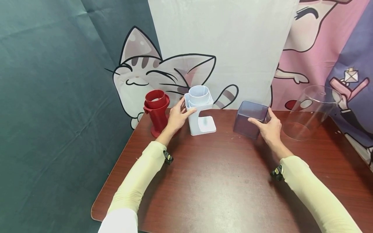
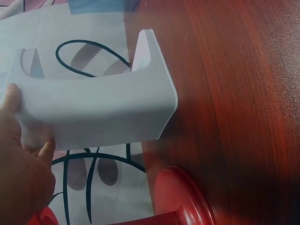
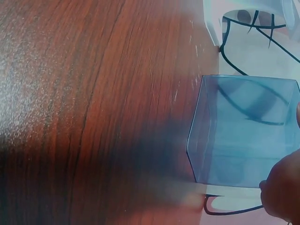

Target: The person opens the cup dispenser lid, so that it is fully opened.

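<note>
The white plastic stand (image 1: 200,117) serves as the landmark: a smooth, matte, C-shaped piece with a flat square foot, an upright back and a squared top shelf that carries a pale round cup (image 1: 198,94). It stands upright on the dark reddish wood-grain table (image 1: 221,181), near the far edge.

The left hand (image 1: 176,117) holds the stand from its left side, thumb pressed along the front edge of the top shelf and fingers curled behind it. The left wrist view shows a thumb tip (image 2: 11,96) and another fingertip on the shelf's smooth underside (image 2: 96,115), rounded at the corners.

Just left of the stand, behind that hand, stands a glossy red plastic holder (image 1: 156,111), a cylinder with a flared round foot and a ringed rim.

To the right of the stand, apart from it, sits a translucent blue-grey plastic box (image 1: 250,119), cube-like with softly rounded edges, mouth down on the table. The right hand (image 1: 270,128) grips it from its right side, thumb laid across the near face and fingers wrapped around the far corner. The right wrist view shows the box's clear tinted walls (image 3: 243,131).

Further right of the stand, beyond the box, a clear plastic cylinder (image 1: 313,111) stands tilted.
</note>
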### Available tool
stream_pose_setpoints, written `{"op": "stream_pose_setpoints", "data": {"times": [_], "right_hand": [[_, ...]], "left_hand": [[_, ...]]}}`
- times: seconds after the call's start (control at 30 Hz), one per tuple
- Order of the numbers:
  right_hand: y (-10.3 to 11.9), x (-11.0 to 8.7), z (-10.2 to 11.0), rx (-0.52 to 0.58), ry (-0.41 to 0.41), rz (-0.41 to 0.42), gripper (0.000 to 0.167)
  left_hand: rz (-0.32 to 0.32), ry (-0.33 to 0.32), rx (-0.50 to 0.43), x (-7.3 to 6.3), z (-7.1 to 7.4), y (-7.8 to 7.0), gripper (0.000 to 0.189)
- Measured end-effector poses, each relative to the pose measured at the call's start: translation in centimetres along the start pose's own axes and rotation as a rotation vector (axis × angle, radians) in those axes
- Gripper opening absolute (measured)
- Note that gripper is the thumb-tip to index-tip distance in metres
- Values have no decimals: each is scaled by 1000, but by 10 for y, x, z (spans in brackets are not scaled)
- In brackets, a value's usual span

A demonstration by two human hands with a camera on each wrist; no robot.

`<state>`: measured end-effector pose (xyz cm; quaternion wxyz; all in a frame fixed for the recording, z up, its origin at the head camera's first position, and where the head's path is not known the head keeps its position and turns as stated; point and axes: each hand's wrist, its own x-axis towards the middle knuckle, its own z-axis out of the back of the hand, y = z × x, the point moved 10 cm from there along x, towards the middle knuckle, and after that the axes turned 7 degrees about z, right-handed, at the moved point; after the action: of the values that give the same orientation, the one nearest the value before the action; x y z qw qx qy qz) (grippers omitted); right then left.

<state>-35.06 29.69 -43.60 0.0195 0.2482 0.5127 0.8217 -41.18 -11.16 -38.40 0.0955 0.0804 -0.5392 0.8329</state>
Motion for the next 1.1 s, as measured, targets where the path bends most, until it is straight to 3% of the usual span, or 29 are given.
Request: {"op": "stream_pose_setpoints", "data": {"times": [0.37,0.67,1.1], "right_hand": [[0,-4,0,-2,63,-10,110],[0,-13,6,38,52,-44,99],[15,-28,15,78,73,-2,88]], "left_hand": [[22,-76,117,-11,-3,1,80],[26,-95,83,-17,1,0,69],[2,-95,63,-33,10,-1,62]]}}
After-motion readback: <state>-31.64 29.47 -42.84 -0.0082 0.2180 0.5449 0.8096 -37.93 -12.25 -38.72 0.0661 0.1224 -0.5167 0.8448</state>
